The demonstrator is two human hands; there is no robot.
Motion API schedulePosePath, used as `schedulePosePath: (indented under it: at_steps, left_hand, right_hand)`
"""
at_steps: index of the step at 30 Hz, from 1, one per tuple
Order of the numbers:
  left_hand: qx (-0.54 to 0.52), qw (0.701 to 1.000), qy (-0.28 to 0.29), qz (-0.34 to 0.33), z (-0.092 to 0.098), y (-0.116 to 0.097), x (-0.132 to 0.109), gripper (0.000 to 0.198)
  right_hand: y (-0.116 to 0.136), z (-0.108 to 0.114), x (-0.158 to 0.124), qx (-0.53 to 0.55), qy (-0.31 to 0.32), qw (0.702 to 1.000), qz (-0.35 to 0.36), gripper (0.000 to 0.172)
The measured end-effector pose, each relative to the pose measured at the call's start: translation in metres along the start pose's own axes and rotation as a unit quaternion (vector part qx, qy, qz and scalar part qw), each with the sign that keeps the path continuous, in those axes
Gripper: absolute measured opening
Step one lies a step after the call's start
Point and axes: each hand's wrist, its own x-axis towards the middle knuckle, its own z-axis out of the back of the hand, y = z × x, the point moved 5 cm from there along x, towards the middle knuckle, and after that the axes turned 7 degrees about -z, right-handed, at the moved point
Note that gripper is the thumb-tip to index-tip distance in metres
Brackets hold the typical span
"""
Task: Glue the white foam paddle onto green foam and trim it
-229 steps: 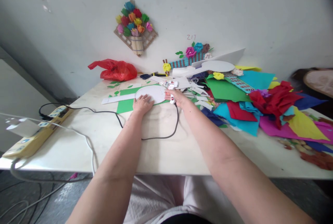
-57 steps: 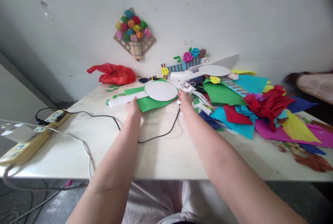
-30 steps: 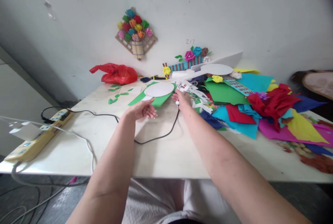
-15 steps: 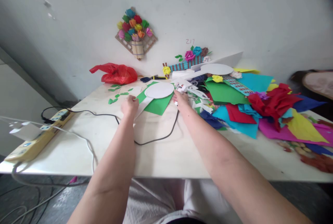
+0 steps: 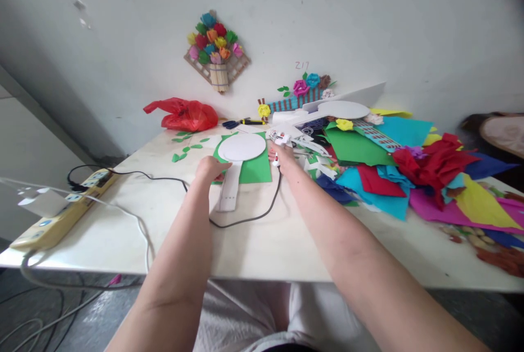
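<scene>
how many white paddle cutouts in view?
2. One white paddle cutout lies on the green sheet at the left hand, beside the glue gun in the right hand. The second paddle cutout tops the paper pile near the wall. More may be hidden underneath.

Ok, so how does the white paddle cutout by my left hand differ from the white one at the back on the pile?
The near paddle lies flat on a green sheet, handle toward you; the far paddle sits raised on the paper pile, handle pointing left. Your left hand touches the near paddle; nothing touches the far paddle. Both are white discs with a strip handle.
</scene>
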Motion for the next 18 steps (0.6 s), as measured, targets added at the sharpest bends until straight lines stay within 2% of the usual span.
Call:
schedulePosePath:
  at_steps: [2,3,6,8,9,11,13,18]
  left_hand:
    - [0.003,1.0,0.014,-0.008,-0.002,-0.001,0.0,0.031]
    - [0.029,0.999,0.001,-0.015,0.0,-0.002,0.0,0.032]
    - [0.126,0.985,-0.111,-0.044,0.01,-0.009,-0.002,0.033]
    - [0.144,0.97,-0.179,-0.078,0.012,-0.016,-0.003,0.032]
    - [0.142,0.965,-0.194,-0.105,0.01,-0.02,-0.003,0.03]
    - [0.138,0.958,-0.189,-0.165,0.002,-0.03,-0.001,0.029]
    - [0.147,0.953,-0.162,-0.212,-0.007,-0.039,0.003,0.033]
    - [0.19,0.951,-0.052,-0.24,-0.026,-0.052,0.016,0.049]
  right_hand:
    - [0.001,-0.003,-0.004,0.01,0.019,1.0,-0.006,0.013]
    - [0.001,-0.004,-0.005,0.016,0.029,0.999,-0.005,0.013]
    - [0.002,-0.006,-0.005,0.029,0.048,0.998,0.001,0.013]
    - [0.001,-0.004,-0.003,0.034,0.039,0.999,0.0,0.012]
    - [0.0,-0.002,-0.002,0.033,0.03,0.999,-0.001,0.011]
    - [0.0,0.001,-0.001,0.028,0.011,1.0,-0.005,0.012]
    - [0.001,0.003,-0.002,0.022,0.003,1.0,-0.011,0.013]
    - [0.005,0.003,-0.009,0.013,0.006,1.0,-0.027,0.011]
